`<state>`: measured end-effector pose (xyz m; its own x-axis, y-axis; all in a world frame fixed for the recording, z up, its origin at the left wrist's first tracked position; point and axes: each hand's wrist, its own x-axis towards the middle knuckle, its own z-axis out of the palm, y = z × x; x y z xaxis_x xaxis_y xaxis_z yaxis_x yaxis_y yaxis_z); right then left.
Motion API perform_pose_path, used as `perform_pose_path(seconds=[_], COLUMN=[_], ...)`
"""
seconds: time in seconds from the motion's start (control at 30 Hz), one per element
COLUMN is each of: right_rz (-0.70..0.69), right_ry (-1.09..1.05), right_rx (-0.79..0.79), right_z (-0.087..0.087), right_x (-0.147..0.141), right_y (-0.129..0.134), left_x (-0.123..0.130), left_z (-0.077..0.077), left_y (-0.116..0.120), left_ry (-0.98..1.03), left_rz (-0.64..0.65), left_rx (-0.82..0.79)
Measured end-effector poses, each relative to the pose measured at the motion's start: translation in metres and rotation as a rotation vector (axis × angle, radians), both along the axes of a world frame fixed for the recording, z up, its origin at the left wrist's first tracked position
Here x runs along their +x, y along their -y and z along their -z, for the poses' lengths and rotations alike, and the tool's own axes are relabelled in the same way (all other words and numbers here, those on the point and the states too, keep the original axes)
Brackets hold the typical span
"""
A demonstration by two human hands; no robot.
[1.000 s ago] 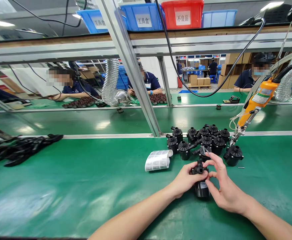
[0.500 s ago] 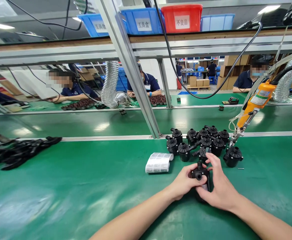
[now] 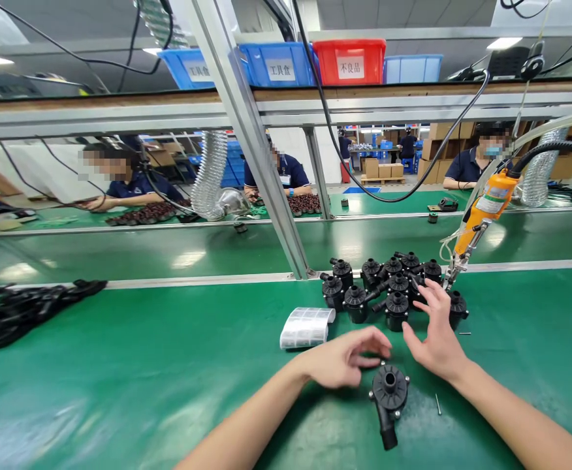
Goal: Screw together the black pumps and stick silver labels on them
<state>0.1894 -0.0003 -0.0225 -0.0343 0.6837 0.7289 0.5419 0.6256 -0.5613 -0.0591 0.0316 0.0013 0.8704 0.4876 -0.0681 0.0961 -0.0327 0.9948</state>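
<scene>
A black pump (image 3: 389, 390) stands on the green bench, its side spout pointing toward me. Just to its upper left is my left hand (image 3: 347, 358), fingers loosely curved and apart, with nothing in it. My right hand (image 3: 434, 333) hovers open and empty in front of a cluster of similar black pumps (image 3: 397, 310), partly covering the pumps behind it. Close to the lone pump lies a small metal screw (image 3: 438, 404). A curled sheet of silvery labels (image 3: 307, 328) rests left of the cluster.
An orange power screwdriver (image 3: 486, 207) hangs beside the cluster's right end. Another thin metal screw (image 3: 465, 333) lies below it. Black parts (image 3: 26, 313) are piled at far left. A metal post (image 3: 261, 156) rises from the bench's back edge. Co-workers sit across the line.
Both hands have let go of the pump, which now stands nearer me on the bench. My left hand has drawn off leftward; my right has moved toward the cluster. The view has shifted slightly.
</scene>
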Motion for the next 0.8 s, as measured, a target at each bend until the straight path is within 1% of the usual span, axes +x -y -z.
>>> perform_pose_path(seconds=[0.07,0.1,0.13,0.17,0.23,0.3,0.37,0.4,0.47,0.5,0.53,0.63,0.7,0.73,0.8], right_rz=[-0.004,-0.015,-0.031,-0.051,-0.091,-0.143,-0.226,-0.264,-0.287,-0.271,-0.239,-0.110,-0.056,-0.074,-0.207], right_ry=[0.053,0.064,0.065,0.054,0.006,-0.074,-0.180,-0.235,-0.325,-0.343,-0.340,-0.262,-0.289,-0.339,-0.467], right_rx=[-0.050,-0.079,-0.101,-0.111,-0.102,-0.111,-0.197,-0.258,-0.360,-0.390,-0.403,-0.342,-0.276,-0.278,-0.382], right_z=[0.005,0.008,0.011,0.014,0.019,0.021,0.019,0.018,0.013,0.010,0.007,-0.002,-0.007,-0.010,-0.013], right_x=[-0.009,-0.011,-0.011,-0.010,-0.007,-0.004,-0.007,-0.010,-0.018,-0.021,-0.023,-0.018,-0.008,-0.004,0.003], right_y=[-0.005,-0.007,-0.010,-0.012,-0.015,-0.014,-0.009,-0.006,0.001,0.004,0.007,0.012,0.013,0.014,0.015], left_x=[0.004,0.008,0.013,0.018,0.025,0.029,0.031,0.031,0.031,0.032,0.033,0.035,0.035,0.036,0.035], left_z=[0.015,0.022,0.029,0.034,0.041,0.041,0.038,0.036,0.035,0.035,0.036,0.040,0.042,0.042,0.042], left_y=[-0.005,-0.006,-0.006,-0.005,-0.002,0.001,0.003,0.003,0.004,0.004,0.003,0.003,0.002,0.001,0.000], left_ry=[0.010,0.038,0.073,0.104,0.120,0.094,0.122,0.159,0.235,0.258,0.276,0.335,0.372,0.386,0.405], left_rz=[-0.282,-0.390,-0.449,-0.465,-0.473,-0.521,-0.523,-0.479,-0.351,-0.296,-0.268,-0.299,-0.324,-0.335,-0.352], left_rx=[0.069,0.105,0.119,0.108,0.071,0.098,0.123,0.088,-0.068,-0.162,-0.247,-0.432,-0.520,-0.549,-0.576])
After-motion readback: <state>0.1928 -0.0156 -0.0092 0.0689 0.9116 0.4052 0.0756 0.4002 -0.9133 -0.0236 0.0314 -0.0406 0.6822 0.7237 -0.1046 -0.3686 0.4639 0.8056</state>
